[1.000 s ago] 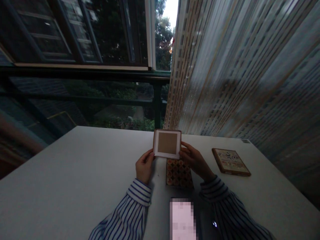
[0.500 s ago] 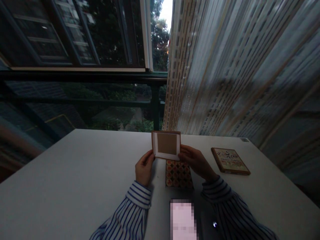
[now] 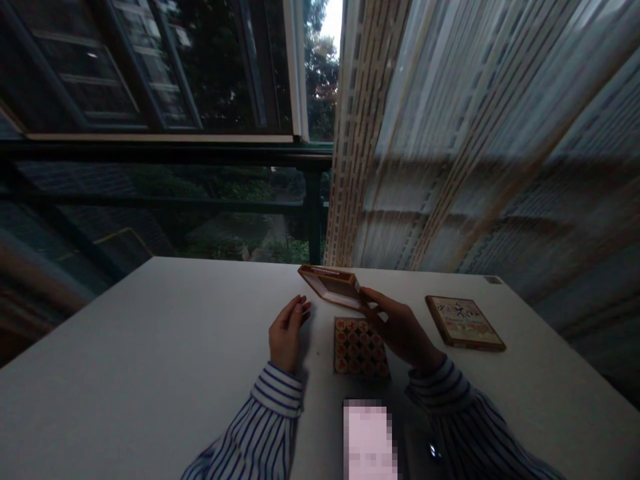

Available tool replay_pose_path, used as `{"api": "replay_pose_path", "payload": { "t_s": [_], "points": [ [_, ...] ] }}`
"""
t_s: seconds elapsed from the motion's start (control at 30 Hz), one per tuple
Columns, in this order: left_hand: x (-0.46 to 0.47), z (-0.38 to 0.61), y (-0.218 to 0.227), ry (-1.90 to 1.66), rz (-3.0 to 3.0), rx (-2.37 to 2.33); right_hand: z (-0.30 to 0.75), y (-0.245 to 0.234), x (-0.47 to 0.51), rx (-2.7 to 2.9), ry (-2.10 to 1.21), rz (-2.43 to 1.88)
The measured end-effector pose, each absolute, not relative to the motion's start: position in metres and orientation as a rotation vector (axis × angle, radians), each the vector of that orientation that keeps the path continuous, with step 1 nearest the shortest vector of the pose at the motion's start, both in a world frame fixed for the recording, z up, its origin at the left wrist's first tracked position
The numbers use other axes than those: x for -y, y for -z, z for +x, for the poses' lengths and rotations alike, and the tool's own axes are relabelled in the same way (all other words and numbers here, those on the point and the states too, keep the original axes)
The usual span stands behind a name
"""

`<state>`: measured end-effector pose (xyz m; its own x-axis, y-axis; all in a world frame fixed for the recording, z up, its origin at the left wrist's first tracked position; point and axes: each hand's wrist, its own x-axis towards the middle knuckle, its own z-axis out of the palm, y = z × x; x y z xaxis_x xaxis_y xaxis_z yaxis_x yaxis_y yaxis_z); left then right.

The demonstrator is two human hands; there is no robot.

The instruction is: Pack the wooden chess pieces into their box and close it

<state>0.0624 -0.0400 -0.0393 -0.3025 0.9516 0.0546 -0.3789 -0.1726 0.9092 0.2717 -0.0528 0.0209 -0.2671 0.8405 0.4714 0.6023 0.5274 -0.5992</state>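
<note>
Nearest, at six o'clock from the box of round pieces, lies a phone [image 3: 369, 437], its screen blurred into blocks; beside it, toward five, sits a dark object [image 3: 420, 457] with a bright glint (too dim to name). The box [image 3: 363, 377] stands flat on the white surface [image 3: 175, 347], uncovered, its round pieces [image 3: 364, 348] set in rows with reddish marks.

At ten o'clock from the box the left hand [image 3: 286, 333] waits just apart from the lid, fingers half curled around nothing. At two o'clock the right hand [image 3: 400, 327] pinches the right edge of the lid [image 3: 331, 288], which is tilted at about eleven o'clock, hollow side toward the person. Whether its lower edge touches the surface, I cannot tell.

The step in hand looks like turning or shifting the lid one-handed. The next move, I judge, calls for a firm pinch on that edge and a settled angle, with the left hand near enough to steady the far corner. The open box lies close below, so a low swing could knock its pieces.

Toward three o'clock, well apart and out of the way, a flat decorated box [image 3: 466, 323] rests on the surface. Beyond, a dark railing [image 3: 225, 155] crosses at eleven, and a striped curtain [image 3: 450, 133] hangs at one.
</note>
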Motion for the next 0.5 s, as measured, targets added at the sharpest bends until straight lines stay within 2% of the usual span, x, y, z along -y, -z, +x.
{"api": "replay_pose_path", "payload": {
  "t_s": [0.5],
  "points": [
    [0.041,0.063,0.028,-1.644,0.689,-0.838,0.271,-0.022,0.058,2.273,-0.017,-0.958]
  ]
}}
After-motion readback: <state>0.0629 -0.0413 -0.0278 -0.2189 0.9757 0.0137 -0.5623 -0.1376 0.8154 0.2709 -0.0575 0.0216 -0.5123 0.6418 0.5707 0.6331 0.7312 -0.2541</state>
